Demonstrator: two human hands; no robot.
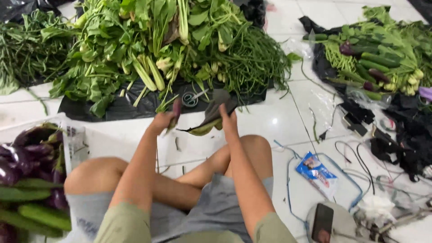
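Observation:
I sit cross-legged on a white tiled floor. My left hand [163, 121] is closed around a small purple eggplant [176, 109] that sticks up from the fist. My right hand [227, 118] grips a large dark wilted leaf [211, 118] that hangs between the two hands. Just beyond them a pair of scissors [192, 97] lies on a black plastic sheet [121, 107].
A big heap of leafy greens [135, 40] and long beans [252, 58] covers the sheet ahead. Eggplants and cucumbers [31, 180] lie at my left knee. More vegetables [382, 54] sit far right, with black bags, cords, a blue packet [316, 173] and a phone [322, 220].

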